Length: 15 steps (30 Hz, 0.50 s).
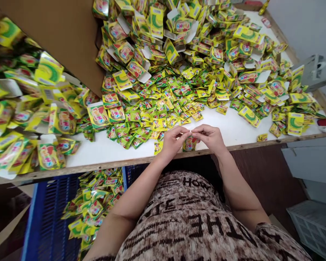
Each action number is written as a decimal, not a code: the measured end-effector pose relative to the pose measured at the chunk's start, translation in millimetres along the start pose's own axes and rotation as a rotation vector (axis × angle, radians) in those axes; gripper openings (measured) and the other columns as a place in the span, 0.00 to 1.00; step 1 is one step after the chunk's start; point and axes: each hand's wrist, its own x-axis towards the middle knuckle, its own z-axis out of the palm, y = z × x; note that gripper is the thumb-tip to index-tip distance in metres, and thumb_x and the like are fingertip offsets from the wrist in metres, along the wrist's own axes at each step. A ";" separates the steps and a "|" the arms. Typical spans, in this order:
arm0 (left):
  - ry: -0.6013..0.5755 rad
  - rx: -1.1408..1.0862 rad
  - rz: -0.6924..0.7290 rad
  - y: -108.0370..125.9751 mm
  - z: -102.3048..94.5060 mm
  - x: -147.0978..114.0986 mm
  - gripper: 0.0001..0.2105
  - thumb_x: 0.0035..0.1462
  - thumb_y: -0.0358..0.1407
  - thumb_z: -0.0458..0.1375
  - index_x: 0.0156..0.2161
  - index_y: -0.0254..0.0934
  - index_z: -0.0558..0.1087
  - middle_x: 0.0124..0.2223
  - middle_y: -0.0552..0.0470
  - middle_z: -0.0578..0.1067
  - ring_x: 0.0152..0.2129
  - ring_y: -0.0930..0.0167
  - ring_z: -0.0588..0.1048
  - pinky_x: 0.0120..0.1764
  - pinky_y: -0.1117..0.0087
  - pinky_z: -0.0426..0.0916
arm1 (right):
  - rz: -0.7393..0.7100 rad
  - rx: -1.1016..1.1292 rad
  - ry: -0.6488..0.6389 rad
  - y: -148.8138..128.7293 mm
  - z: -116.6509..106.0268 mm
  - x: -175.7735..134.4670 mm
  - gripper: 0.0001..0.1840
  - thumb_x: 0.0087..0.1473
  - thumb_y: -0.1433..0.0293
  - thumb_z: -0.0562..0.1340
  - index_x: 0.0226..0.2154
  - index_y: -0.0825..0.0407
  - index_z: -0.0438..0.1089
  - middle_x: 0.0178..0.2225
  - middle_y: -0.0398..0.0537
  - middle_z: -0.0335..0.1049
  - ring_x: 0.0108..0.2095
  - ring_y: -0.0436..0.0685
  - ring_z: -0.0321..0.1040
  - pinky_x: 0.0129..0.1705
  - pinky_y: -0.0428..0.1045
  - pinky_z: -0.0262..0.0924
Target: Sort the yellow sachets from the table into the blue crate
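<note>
Both of my hands meet over the front edge of the white table. My left hand (pixel 174 140) and my right hand (pixel 209 138) are closed, thumbs and fingertips pinched at the top of a small green, yellow and red candy packet (pixel 189 144). It hangs upright between them at the table's edge. My fingers hide its upper edge, so I cannot tell whether it is sealed or open. Just beyond my left hand lie loose small sachets (pixel 159 124), and a yellow sachet (pixel 158 147) sits beside its wrist.
A large heap of printed candy boxes (pixel 156 21), several with flaps open, covers the back of the table (pixel 89 150). A brown cardboard panel (pixel 62 32) stands at left, with more boxes beside it. Below is a blue crate (pixel 54 217) holding filled packets (pixel 95 206).
</note>
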 end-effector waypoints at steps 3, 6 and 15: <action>-0.050 0.066 0.085 -2.1 -3.9 -3.2 0.07 0.57 0.40 0.64 0.36 0.38 0.79 0.37 0.47 0.81 0.37 0.67 0.79 0.43 0.65 0.73 | -0.085 -0.042 -0.031 4.9 -2.9 -3.6 0.14 0.47 0.59 0.72 0.36 0.48 0.80 0.36 0.47 0.74 0.32 0.53 0.73 0.30 0.50 0.73; -0.098 0.098 0.081 -6.4 -4.8 -8.4 0.09 0.56 0.41 0.65 0.40 0.39 0.78 0.42 0.46 0.81 0.40 0.66 0.79 0.44 0.64 0.74 | -0.225 -0.180 0.042 8.3 1.9 -10.9 0.10 0.52 0.61 0.69 0.37 0.45 0.80 0.39 0.47 0.72 0.37 0.54 0.72 0.35 0.51 0.72; -0.127 0.201 0.093 -11.0 -1.8 -14.3 0.11 0.59 0.38 0.62 0.47 0.39 0.76 0.43 0.47 0.79 0.39 0.69 0.78 0.36 0.72 0.74 | -0.394 -0.338 0.164 12.1 10.2 -17.7 0.06 0.58 0.66 0.65 0.39 0.47 0.77 0.35 0.45 0.70 0.30 0.51 0.67 0.33 0.49 0.66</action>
